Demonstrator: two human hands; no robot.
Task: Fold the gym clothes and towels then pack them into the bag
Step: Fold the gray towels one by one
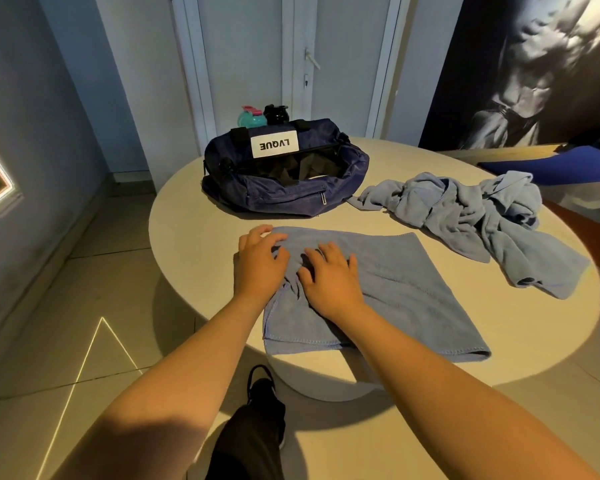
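Blue terry cloth, a flat towel, lies as a stitched-edged rectangle on the near half of a round, smooth beige table; its near edge reaches the table's near rim. The left hand curls its fingers over the towel's far left corner, bunching soft folds under the tips; its thumb is hidden. The right hand rests just beside it, fingers spread and slightly bent, pressing the cloth down; wrinkles gather between the two. A crumpled towel of the same pale blue sprawls to the right, one end close to the table's right rim. A navy nylon bag, unzipped and slack, sits at the far side; a teal bottle and a black bottle stand behind it. Bare tabletop shows left of the hands and between towel and bag; pale floor tiles lie around the table, and a white door stands beyond.
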